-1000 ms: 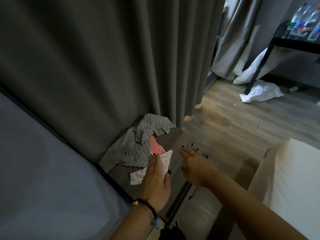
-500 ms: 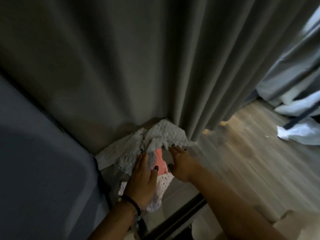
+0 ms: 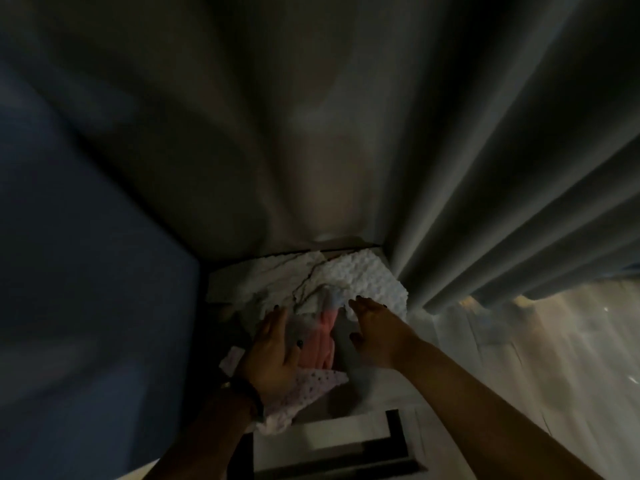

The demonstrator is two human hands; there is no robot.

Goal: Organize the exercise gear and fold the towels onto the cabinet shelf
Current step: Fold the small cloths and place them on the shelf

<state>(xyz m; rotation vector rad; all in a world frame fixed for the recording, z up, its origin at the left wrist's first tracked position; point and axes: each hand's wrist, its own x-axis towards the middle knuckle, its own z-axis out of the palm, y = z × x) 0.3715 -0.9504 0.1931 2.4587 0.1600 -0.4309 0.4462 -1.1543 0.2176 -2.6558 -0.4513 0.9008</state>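
**Both hands flat over the towel heap**

The left hand (image 3: 273, 351) lies palm-down with its fingers straight and slightly spread, resting on the pile and gripping nothing; its fingertips reach the near edge of the grey textured towel (image 3: 360, 282), and a dark band circles the wrist. The right hand (image 3: 372, 329) is likewise spread, fingers extended toward the bumpy edge of that same towel, with no cloth curled inside it (whether the fingertips actually touch the fabric is lost in the blur). Between the two hands a pink cloth (image 3: 323, 336) shows in a strip. A pale dotted cloth (image 3: 311, 384) spreads out from under the left palm and wrist toward the viewer. The whole heap sits on a low cabinet top (image 3: 349, 427), pushed toward its far corner. A dark grey curtain (image 3: 346, 133) hangs behind and to the right, its folds just beside the grey towel. A blue-grey surface (image 3: 86, 254) fills the left side, and pale wood floor (image 3: 554, 341) shows at right.
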